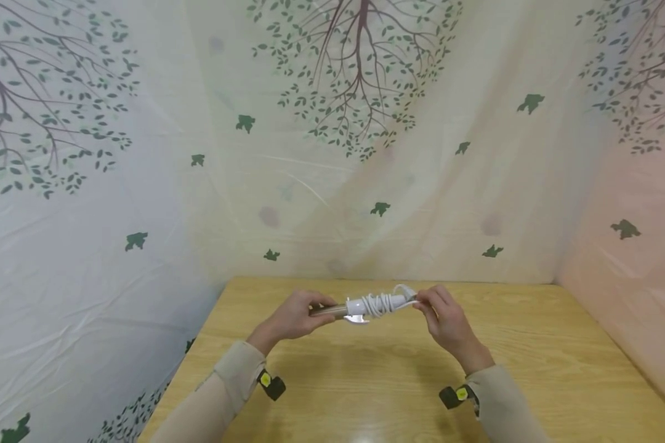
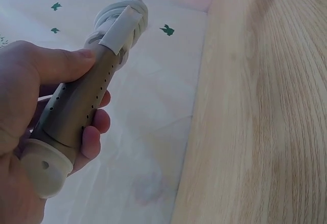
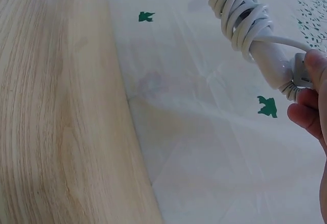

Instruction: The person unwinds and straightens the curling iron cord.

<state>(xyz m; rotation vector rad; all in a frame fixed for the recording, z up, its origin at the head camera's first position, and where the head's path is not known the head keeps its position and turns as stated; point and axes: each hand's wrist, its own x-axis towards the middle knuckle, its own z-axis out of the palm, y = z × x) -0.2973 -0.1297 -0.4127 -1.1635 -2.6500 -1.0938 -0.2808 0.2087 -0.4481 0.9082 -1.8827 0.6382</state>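
Note:
A curling iron (image 1: 353, 306) is held roughly level above the table. My left hand (image 1: 295, 315) grips its metallic, perforated barrel (image 2: 76, 104), thumb on top and fingers wrapped beneath. A pale round cap (image 2: 47, 168) ends the barrel near the left palm. White cord (image 1: 378, 304) is wound in several loops round the white handle (image 3: 271, 63). At the handle's far end, my right hand (image 1: 447, 319) pinches the light grey plug (image 3: 301, 71) between thumb and fingers. Part of the plug is hidden by those fingers.
Below both hands lies a wood-grain table (image 1: 360, 381). Fabric sheets (image 1: 321, 203) printed with trees and green leaves hang behind the table and along both sides. Each wrist wears a small black camera (image 1: 271, 386).

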